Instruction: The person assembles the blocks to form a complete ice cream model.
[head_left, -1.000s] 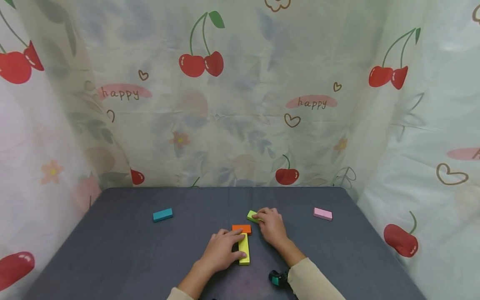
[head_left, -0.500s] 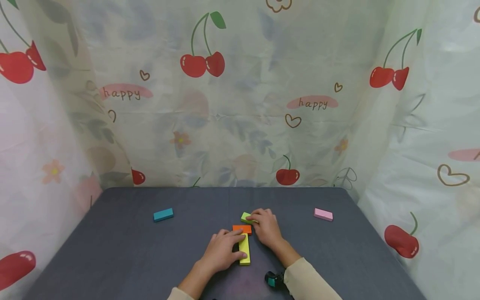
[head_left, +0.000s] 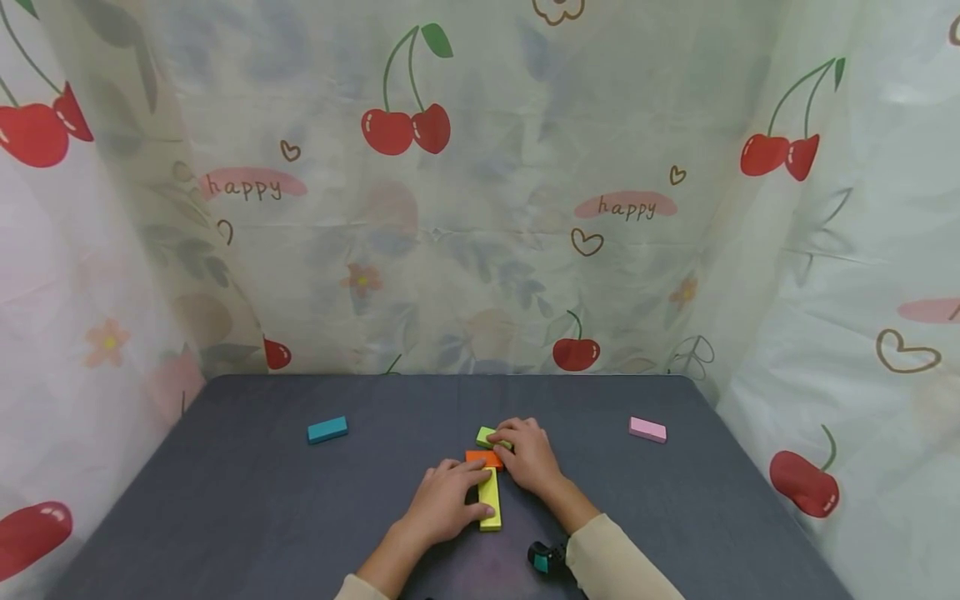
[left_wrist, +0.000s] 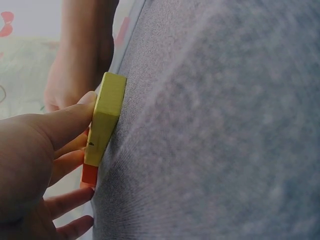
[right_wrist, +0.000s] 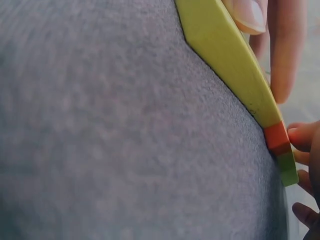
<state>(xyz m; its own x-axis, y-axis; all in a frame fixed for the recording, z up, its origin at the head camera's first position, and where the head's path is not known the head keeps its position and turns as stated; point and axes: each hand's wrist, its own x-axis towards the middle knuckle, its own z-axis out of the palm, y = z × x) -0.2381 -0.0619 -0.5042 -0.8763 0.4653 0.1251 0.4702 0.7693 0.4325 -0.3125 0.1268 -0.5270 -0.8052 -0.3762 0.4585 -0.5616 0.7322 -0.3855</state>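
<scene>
A long yellow block [head_left: 490, 500] lies on the dark grey table [head_left: 247, 508], with an orange block [head_left: 483, 457] against its far end. My left hand [head_left: 453, 493] holds the yellow block, thumb on its near side and fingers over the top; the left wrist view shows the thumb [left_wrist: 67, 125] against the yellow block [left_wrist: 106, 117] and the orange block [left_wrist: 90, 175] beyond. My right hand [head_left: 523, 448] grips a lime-green block [head_left: 485, 435] just behind the orange one. In the right wrist view the lime-green block [right_wrist: 225, 62] lies flat, its end touching the orange block [right_wrist: 276, 137].
A teal block [head_left: 326, 430] lies at the left middle of the table and a pink block [head_left: 647, 429] at the right. A cherry-print curtain [head_left: 480, 208] closes in the back and both sides. A black and teal wrist camera [head_left: 542, 557] sits on the right sleeve.
My right hand has slid the lime-green block left and nearer, up against the orange block. The left hand and the yellow block have stayed put.
</scene>
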